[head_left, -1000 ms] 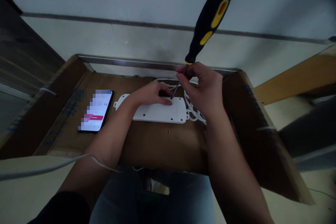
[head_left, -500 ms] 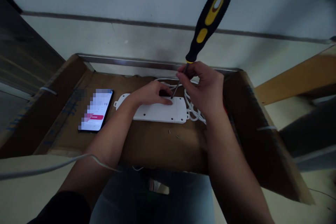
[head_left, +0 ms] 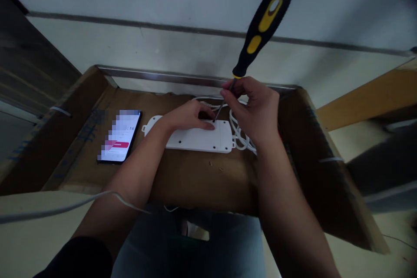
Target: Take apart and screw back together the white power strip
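Barely anything has been shifted since the earlier frame tbh: the black-and-yellow screwdriver has just been rolled a bit so its hanging hole faces the camera, and its butt end has been tipped a touch further right. What looks like a white power strip is laid holes-up on the cardboard in the middle, long axis running left to right across the person's front. From the right fingers it's found down and to the left, and the driver is slanted that same way, tip brought to a far-edge screw hole near the strip's right end (whether it's seated can't be told). As for hands, the left hand is the nearer one, rested right on the strip, thumb laid along the face and index curled over the far edge, their tips held slightly apart on either side of the driver tip; contact with the metal can't be made out. With the right hand, the shaft is pinched between thumb and index just under the handle. Two tiny screws are left lying on the near side, and the white cable is bunched by the right end.
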Action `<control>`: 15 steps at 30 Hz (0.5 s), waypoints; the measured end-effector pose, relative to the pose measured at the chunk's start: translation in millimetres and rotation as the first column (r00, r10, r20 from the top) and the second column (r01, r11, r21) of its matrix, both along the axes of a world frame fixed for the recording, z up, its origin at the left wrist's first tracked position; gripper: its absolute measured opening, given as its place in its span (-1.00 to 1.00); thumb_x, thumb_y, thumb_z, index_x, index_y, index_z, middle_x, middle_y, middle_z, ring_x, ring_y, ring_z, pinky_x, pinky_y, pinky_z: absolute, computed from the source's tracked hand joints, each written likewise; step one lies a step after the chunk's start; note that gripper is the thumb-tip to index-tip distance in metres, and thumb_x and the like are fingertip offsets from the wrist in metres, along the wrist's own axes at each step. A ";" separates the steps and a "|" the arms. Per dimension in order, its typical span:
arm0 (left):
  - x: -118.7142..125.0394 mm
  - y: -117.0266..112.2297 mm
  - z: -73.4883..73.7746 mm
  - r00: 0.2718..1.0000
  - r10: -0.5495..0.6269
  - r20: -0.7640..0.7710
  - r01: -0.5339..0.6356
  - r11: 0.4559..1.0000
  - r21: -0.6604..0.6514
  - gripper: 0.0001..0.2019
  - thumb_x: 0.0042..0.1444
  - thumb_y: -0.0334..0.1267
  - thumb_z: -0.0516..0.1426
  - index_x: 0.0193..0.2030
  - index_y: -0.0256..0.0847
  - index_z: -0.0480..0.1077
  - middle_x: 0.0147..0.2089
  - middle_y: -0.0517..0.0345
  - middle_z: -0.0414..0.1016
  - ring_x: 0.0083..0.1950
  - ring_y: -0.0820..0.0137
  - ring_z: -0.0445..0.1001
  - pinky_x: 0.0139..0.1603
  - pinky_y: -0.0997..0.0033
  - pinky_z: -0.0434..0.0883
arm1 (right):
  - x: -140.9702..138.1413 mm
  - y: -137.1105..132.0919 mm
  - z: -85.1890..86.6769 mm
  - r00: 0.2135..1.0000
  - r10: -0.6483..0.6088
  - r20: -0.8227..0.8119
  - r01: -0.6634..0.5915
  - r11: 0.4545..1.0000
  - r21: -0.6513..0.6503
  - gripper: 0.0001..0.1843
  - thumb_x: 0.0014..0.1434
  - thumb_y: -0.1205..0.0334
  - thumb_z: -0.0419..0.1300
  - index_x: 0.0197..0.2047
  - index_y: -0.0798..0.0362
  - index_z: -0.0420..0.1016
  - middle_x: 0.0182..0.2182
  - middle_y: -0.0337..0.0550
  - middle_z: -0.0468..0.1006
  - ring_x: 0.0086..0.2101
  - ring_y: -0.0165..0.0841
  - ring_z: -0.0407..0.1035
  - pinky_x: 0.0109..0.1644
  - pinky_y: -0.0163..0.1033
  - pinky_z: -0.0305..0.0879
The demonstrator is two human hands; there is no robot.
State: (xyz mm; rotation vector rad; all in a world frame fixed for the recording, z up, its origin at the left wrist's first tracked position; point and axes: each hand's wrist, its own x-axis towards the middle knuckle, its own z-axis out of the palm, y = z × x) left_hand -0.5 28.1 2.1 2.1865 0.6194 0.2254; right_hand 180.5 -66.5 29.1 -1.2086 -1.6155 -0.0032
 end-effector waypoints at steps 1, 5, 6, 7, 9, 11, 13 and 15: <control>-0.1 0.0 -0.1 1.000 -0.001 -0.003 0.001 1.000 0.002 -0.61 0.05 -0.08 0.36 -0.03 -0.27 0.64 -0.10 0.06 0.69 -0.14 0.34 0.54 -0.04 0.35 0.40 | 0.3 -0.1 0.0 1.000 0.006 0.005 -0.006 1.000 0.001 -0.98 0.28 0.29 0.31 -0.21 -0.02 0.58 -0.32 -0.23 0.65 -0.35 -0.40 0.51 -0.19 -0.22 0.48; -0.3 -0.7 0.6 1.000 0.000 -0.012 0.000 1.000 -0.017 -0.61 0.06 -0.10 0.35 -0.01 -0.27 0.64 -0.09 0.05 0.69 -0.12 0.33 0.55 -0.03 0.33 0.40 | 3.6 -2.2 2.1 0.999 0.031 0.018 -0.030 0.999 -0.030 -0.97 0.27 0.29 0.31 -0.24 -0.02 0.58 -0.28 -0.22 0.70 -0.32 -0.38 0.55 -0.18 -0.21 0.50; -0.2 -0.9 0.8 1.000 0.003 -0.014 -0.003 1.000 -0.015 -0.61 0.07 -0.10 0.35 -0.01 -0.27 0.64 -0.09 0.05 0.69 -0.12 0.33 0.55 -0.04 0.33 0.41 | 4.6 -3.1 3.1 0.999 0.035 0.018 -0.035 0.998 -0.043 -0.97 0.27 0.28 0.31 -0.25 -0.01 0.58 -0.26 -0.21 0.71 -0.30 -0.37 0.56 -0.17 -0.21 0.50; -0.2 -1.2 1.1 1.000 0.005 -0.014 -0.005 1.000 -0.010 -0.61 0.06 -0.11 0.35 0.00 -0.27 0.64 -0.09 0.05 0.69 -0.13 0.33 0.55 -0.04 0.33 0.41 | 5.5 -4.0 4.2 0.999 0.042 0.017 -0.041 0.998 -0.054 -0.96 0.27 0.29 0.31 -0.26 -0.01 0.58 -0.23 -0.21 0.73 -0.28 -0.37 0.58 -0.15 -0.20 0.51; 0.0 -1.6 1.5 1.000 0.004 -0.008 -0.004 1.000 -0.001 -0.61 0.06 -0.12 0.35 -0.01 -0.27 0.64 -0.09 0.05 0.69 -0.13 0.33 0.55 -0.03 0.33 0.41 | 6.8 -6.1 6.4 0.998 0.067 0.014 -0.066 0.995 -0.071 -0.94 0.27 0.31 0.30 -0.27 -0.01 0.58 -0.19 -0.20 0.74 -0.26 -0.37 0.60 -0.13 -0.20 0.52; 0.2 -1.8 1.8 1.000 -0.001 0.006 0.001 1.000 -0.001 -0.63 0.06 -0.13 0.35 -0.02 -0.27 0.64 -0.08 0.05 0.69 -0.12 0.33 0.55 0.00 0.31 0.41 | 7.4 -7.9 7.6 0.995 0.096 -0.004 -0.095 0.991 -0.092 -0.93 0.26 0.32 0.30 -0.29 0.00 0.58 -0.17 -0.18 0.75 -0.22 -0.35 0.62 -0.12 -0.20 0.52; 0.2 -2.0 2.1 1.000 -0.001 0.010 0.001 1.000 -0.010 -0.64 0.05 -0.13 0.35 -0.03 -0.26 0.64 -0.08 0.05 0.69 -0.11 0.32 0.56 0.01 0.29 0.42 | 7.9 -9.0 7.5 0.991 0.127 -0.044 -0.131 0.984 -0.117 -0.92 0.25 0.33 0.30 -0.29 0.00 0.60 -0.14 -0.16 0.75 -0.17 -0.33 0.63 -0.10 -0.19 0.53; 0.1 -1.9 2.3 1.000 0.002 0.011 -0.002 1.000 -0.016 -0.63 0.05 -0.12 0.35 -0.04 -0.27 0.64 -0.09 0.05 0.70 -0.12 0.31 0.56 0.01 0.28 0.42 | 8.8 -9.2 6.2 0.982 0.162 -0.100 -0.175 0.973 -0.149 -0.91 0.26 0.34 0.28 -0.21 -0.01 0.63 -0.13 -0.15 0.75 -0.15 -0.31 0.63 -0.06 -0.16 0.55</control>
